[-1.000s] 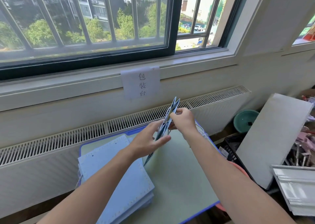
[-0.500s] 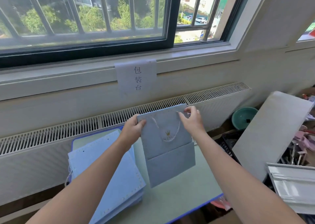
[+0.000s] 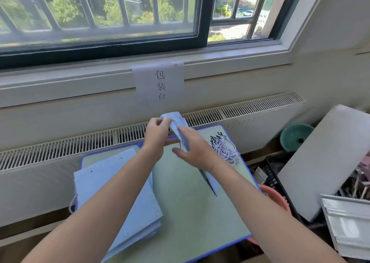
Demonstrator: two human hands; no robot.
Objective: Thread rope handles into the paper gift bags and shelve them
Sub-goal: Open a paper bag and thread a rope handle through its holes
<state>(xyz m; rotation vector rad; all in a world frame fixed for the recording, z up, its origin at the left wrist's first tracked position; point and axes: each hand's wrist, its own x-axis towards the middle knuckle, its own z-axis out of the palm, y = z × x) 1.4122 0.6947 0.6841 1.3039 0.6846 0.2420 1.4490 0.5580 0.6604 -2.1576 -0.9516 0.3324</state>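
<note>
Your left hand [image 3: 157,136] pinches the top of the folded gift bag [image 3: 180,130] above the worktop [image 3: 200,212], your right hand [image 3: 192,150] lies flat-fingered against it, rope handles [image 3: 224,148] lying far right.

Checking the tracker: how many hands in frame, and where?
2. The left hand grips the top of the folded paper bag above the table; the right hand lies against the bag's side, beside the rope pile.
</note>
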